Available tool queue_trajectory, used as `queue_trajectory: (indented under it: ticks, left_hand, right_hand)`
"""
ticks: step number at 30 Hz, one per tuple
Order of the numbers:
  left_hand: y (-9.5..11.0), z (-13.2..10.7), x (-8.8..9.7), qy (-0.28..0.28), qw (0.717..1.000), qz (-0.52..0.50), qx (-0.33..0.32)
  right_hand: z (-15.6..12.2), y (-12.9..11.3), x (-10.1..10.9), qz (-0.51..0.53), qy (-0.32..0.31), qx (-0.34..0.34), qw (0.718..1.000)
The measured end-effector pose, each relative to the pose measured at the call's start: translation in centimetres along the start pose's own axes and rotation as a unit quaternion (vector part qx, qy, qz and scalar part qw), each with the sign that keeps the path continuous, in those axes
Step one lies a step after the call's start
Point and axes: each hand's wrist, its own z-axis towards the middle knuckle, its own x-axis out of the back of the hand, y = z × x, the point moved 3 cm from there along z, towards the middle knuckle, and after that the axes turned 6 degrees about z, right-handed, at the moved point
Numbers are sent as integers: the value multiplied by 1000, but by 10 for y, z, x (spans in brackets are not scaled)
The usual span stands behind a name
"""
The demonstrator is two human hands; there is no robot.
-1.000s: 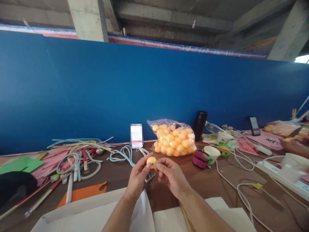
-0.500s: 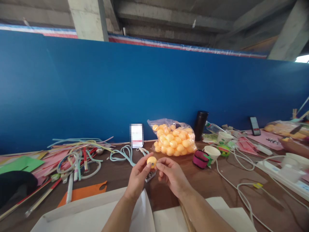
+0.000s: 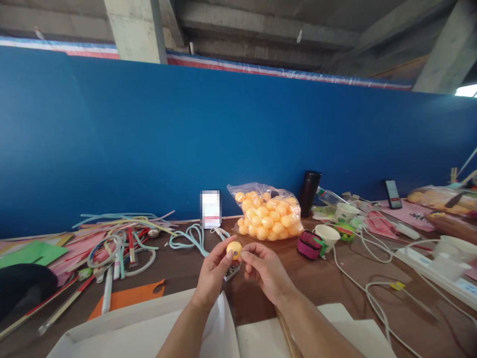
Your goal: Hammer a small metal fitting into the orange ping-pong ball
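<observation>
My left hand (image 3: pixel 212 273) pinches an orange ping-pong ball (image 3: pixel 233 247) between thumb and fingers, held above the brown table (image 3: pixel 328 283). A small dark hole or bead shows on the ball's near side. My right hand (image 3: pixel 265 271) is closed in a pinch right against that spot on the ball; what its fingertips hold is too small to make out. Below the ball a small tray of dark metal beads (image 3: pixel 231 271) lies on the table. Behind it stands a clear bag full of orange balls (image 3: pixel 268 214).
Coloured tubes, strips and pens (image 3: pixel 119 238) lie at the left with orange paper (image 3: pixel 130 296). White card sheets (image 3: pixel 149 328) sit at the front edge. A pink pouch (image 3: pixel 308 245), paper cups (image 3: pixel 327 234), black flask (image 3: pixel 310 193), cables (image 3: pixel 376 293) and power strip (image 3: pixel 436 271) fill the right. A blue wall stands behind.
</observation>
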Motion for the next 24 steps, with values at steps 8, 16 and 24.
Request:
queue_trajectory:
  ticks: [8, 16, 24]
  left_hand:
    - [0, 0, -1, 7, 1000, -4, 5]
    - [2, 0, -2, 2, 1000, -10, 6]
    - [1, 0, -1, 6, 1000, -13, 9]
  right_hand:
    - [-1, 0, -1, 4, -7, 0, 1000]
    - [-1, 1, -1, 8, -12, 0, 1000]
    - [-2, 0, -3, 20, -11, -2, 1000]
